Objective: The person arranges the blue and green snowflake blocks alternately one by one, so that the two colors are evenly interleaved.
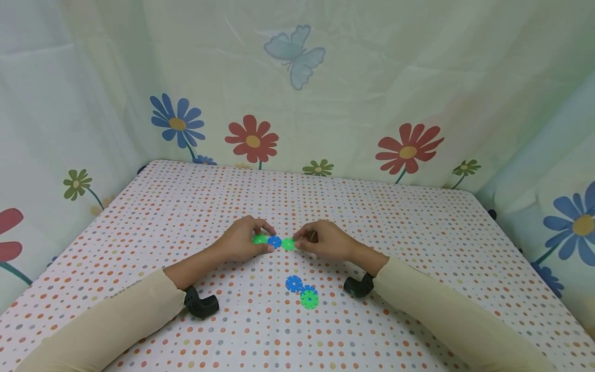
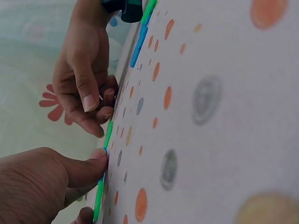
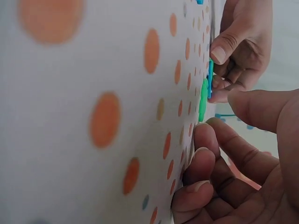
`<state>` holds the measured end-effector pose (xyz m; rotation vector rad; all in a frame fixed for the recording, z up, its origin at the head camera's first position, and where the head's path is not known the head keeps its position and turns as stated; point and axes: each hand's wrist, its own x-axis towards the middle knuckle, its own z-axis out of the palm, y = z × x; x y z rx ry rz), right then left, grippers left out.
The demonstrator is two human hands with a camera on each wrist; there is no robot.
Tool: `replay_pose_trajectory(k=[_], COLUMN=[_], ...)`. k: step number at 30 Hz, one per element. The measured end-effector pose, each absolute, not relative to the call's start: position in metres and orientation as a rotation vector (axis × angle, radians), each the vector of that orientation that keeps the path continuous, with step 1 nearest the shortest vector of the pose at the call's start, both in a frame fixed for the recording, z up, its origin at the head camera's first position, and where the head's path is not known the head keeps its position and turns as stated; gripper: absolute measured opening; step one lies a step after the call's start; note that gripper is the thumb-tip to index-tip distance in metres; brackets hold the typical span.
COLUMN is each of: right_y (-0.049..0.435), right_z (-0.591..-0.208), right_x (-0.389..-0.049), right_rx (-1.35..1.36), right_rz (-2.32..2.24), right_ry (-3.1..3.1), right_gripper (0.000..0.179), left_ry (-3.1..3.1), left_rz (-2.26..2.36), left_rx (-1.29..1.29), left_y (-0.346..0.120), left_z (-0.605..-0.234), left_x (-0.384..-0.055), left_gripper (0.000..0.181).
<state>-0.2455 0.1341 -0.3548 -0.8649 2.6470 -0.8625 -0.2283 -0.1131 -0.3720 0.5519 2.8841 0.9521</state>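
A row of notched plastic building discs lies on the table: a green disc [image 1: 258, 239], a blue disc [image 1: 275, 242] and a second green disc [image 1: 288, 244]. My left hand [image 1: 239, 240] holds the row at its left part, thumb at the near edge of the blue disc and fingers across the far side. Close to the row's right end is my right hand [image 1: 329, 241], its fingers loosely bent. In the right wrist view a gap shows between its thumb [image 3: 252, 109] and fingers, with the right green disc [image 3: 203, 100] just beyond the fingertips.
Nearer the body lie a loose blue disc [image 1: 294, 283] and a green disc [image 1: 309, 299] partly covering another blue disc [image 1: 308, 289]. A dotted cloth [image 1: 223, 341] covers the table. Printed curtains [image 1: 344, 103] hang behind and at both sides. Black wrist mounts [image 1: 202, 305] sit below the forearms.
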Motion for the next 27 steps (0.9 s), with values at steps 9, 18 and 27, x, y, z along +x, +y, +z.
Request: replay_pose_trajectory(k=[9,18,27], right_y=[0.145,0.159,0.167], right_z=[-0.354,-0.353,-0.353], right_x=[-0.232,-0.207,-0.188], right_rx=[-0.858,-0.911,-0.969], right_rz=[-0.853,-0.837,-0.84], right_ry=[2.616,2.549,2.47], right_gripper=[0.022,0.015,0.015], left_ry=[2.886,2.881,2.927], left_rz=[0.908,0.877,0.853], left_rx=[0.482,0.426,0.509], left_y=[-0.113,-0.11,-0.106], left_z=[-0.37,-0.367,-0.368], left_x=[-0.226,-0.226,-0.227], left_gripper=[0.041,0.044,0.044])
